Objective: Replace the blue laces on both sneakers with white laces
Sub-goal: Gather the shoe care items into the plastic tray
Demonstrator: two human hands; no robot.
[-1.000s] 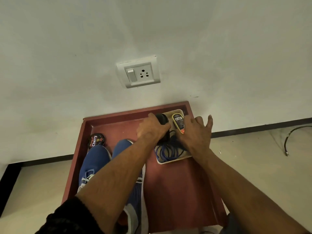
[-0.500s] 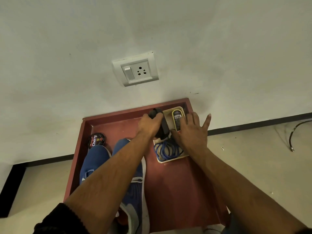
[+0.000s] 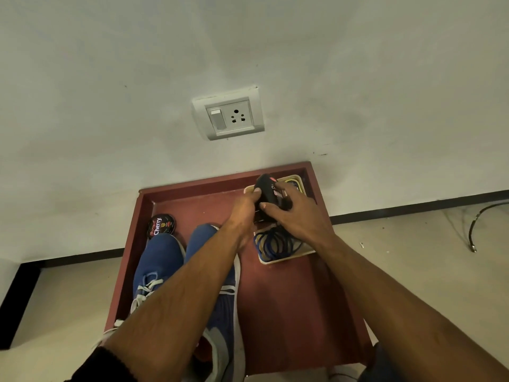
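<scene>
**Both hands on the black bottle over the small tray**

My left hand point(image 3: 243, 209) and right hand point(image 3: 298, 213) are both closed around a black bottle point(image 3: 268, 193), just above centre of the frame. The left grip wraps it from the left with the thumb up near the cap end; the right grip curls over it from the right, fingers lying across the label. The bottle is tilted, its rounded top pointing toward the wall.

Directly below the hands, a cream tray point(image 3: 286, 259) holds the coiled blue laces point(image 3: 275, 242), so they appear already off the shoes. A yellow-rimmed tin point(image 3: 296, 183) peeks out behind my right fingers at the tray's far end.

Lower left, the two blue sneakers point(image 3: 162, 260) stand side by side on the red table point(image 3: 289, 312); white laces point(image 3: 146, 288) show on the left one, while my forearm hides the other shoe's eyelets. A round polish tin point(image 3: 161, 226) sits just beyond the toes.

I judge the lacing mostly done and this a tidying step. To do it well, I would keep the bottle steady with one hand, set it down clear of the blue coil, and avoid dragging loops out.
</scene>
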